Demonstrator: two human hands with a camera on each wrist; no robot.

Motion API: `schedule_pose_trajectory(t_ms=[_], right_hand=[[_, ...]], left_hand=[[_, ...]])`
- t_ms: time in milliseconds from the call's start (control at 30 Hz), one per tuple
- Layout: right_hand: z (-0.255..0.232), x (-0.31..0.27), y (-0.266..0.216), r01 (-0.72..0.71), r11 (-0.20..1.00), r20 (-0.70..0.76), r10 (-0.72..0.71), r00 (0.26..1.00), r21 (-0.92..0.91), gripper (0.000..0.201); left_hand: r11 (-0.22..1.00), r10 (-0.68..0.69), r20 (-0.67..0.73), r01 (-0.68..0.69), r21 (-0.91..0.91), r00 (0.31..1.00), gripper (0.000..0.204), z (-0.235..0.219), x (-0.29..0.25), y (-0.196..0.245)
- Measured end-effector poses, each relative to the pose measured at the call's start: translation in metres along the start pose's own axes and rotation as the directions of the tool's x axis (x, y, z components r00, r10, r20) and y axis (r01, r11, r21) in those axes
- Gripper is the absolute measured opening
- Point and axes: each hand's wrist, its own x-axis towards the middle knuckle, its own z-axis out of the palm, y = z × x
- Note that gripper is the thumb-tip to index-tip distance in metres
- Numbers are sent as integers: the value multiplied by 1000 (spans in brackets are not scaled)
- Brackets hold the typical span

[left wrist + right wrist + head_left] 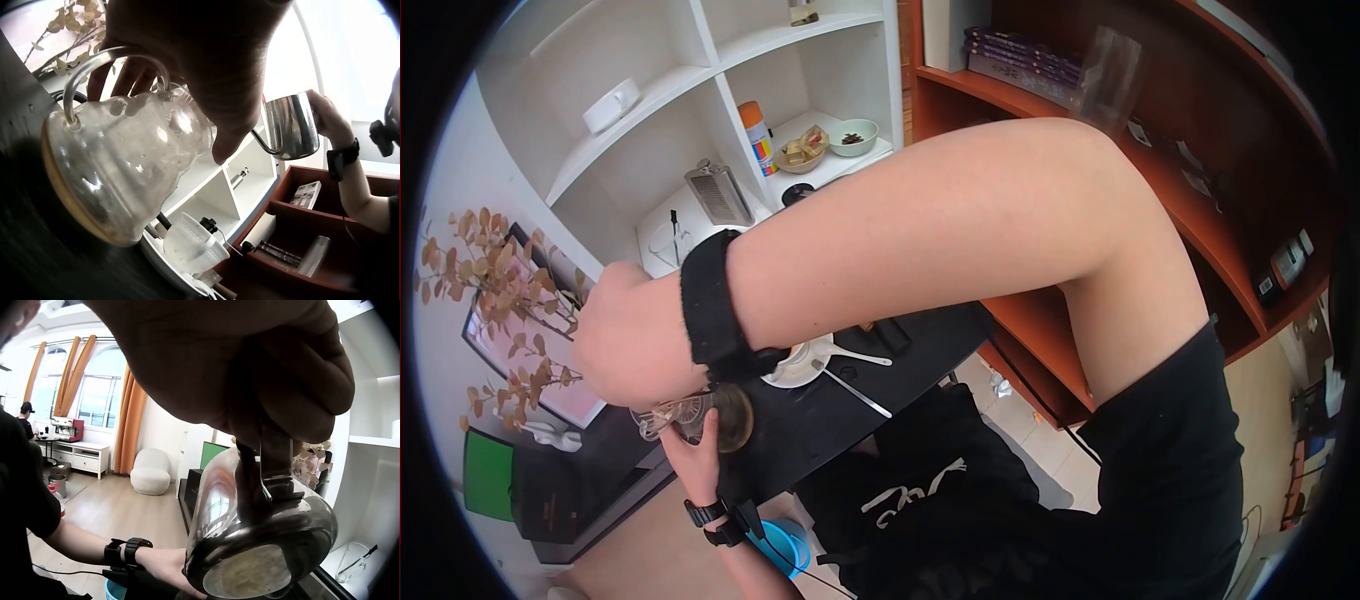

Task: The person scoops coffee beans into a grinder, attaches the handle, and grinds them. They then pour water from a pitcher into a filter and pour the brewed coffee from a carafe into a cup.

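Observation:
My left hand [695, 455] grips the narrow upper part of a clear glass carafe [125, 153], with the thumb on one side and the fingers on the other. The carafe has a looped glass handle and a brownish band round its base, and its base is by the black tabletop [800, 435]. My right hand [635, 330] is raised above it, reaching across from the right. Its fingers curl round the handle of a shiny steel gooseneck kettle [292, 127], whose thin spout points towards the carafe's mouth. In the right wrist view the kettle's underside shows; the head view hides the kettle behind the hand.
Beside the carafe are a white pleated cup [190, 244], a white dish [795, 372] and a long spoon [855, 390]. Behind stands a white shelf unit with a spray can [757, 138] and a green bowl [853, 137]. A blue bin [785, 548] is below the table.

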Motion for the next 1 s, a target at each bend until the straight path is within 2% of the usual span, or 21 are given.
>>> schedule_pose_trajectory(t_ms=[33,67,133,300,333,433,700,767,900,1000], right_hand=[[-1,3,1,20,1000,22,-19,1000,-24,26],[0,4,1,2,1000,39,-3,999,28,23],[-1,2,2,-3,999,8,3,1000,45,21],[-2,-3,4,11,999,25,-12,1000,39,18],[1,-4,5,8,997,-40,-5,999,78,18],[2,-6,4,-17,996,-97,26,995,90,16],[10,-4,5,-8,996,-143,21,990,93,10],[13,-3,5,-23,995,-156,38,987,97,10],[8,-8,8,-1,994,-108,13,994,111,12],[8,-6,8,-35,989,-69,46,997,144,14]], left_hand=[[1000,-8,-4,8,-2,1000,65,-1,0,2],[1000,-2,-7,2,-13,1000,65,-1,0,1],[999,13,-10,-13,-33,1000,65,-1,1,-3],[996,41,-46,-38,78,998,60,-1,1,-6],[996,39,-50,-35,78,998,59,0,1,-6],[995,29,-62,-23,98,998,57,-2,2,0],[981,69,-18,-64,185,997,54,-3,1,-1],[991,54,-48,-48,122,997,58,-2,2,0],[996,19,-63,-13,87,998,62,0,1,1],[983,65,-19,-61,173,998,60,-3,1,-1]])
